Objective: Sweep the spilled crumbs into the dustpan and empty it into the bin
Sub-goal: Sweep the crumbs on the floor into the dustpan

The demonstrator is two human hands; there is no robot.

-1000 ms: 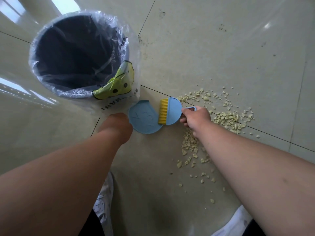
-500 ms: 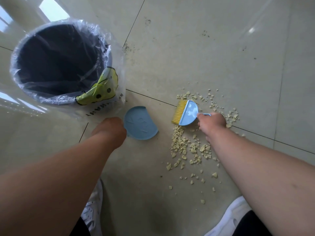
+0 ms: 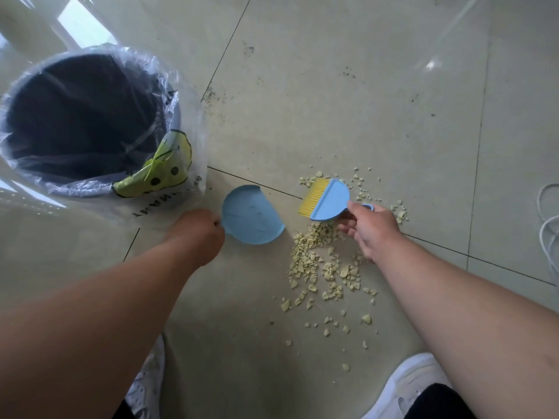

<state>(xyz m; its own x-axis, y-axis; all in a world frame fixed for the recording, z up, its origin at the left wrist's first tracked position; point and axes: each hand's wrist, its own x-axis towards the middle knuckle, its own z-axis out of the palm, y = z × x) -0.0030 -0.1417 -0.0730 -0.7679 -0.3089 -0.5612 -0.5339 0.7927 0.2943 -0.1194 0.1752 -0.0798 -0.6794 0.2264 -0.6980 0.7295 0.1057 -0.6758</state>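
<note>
Head view: left hand at frame centre grips handle of blue dustpan, pan flat on tiled floor. Right hand pinches blue brush, yellow bristles pointing toward pan, brush apart from it. Crumbs scattered lower right of pan. Bin with clear liner at upper left. White shoes along bottom edge.

The pale glossy tiled floor is shining with reflections. A thin, crinkled clear plastic liner is wrapping the dark bin. The smooth matt light-blue plastic dustpan and yellow-bristled blue plastic brush are looking clean, beside rough, pale yellow crumbs.
</note>
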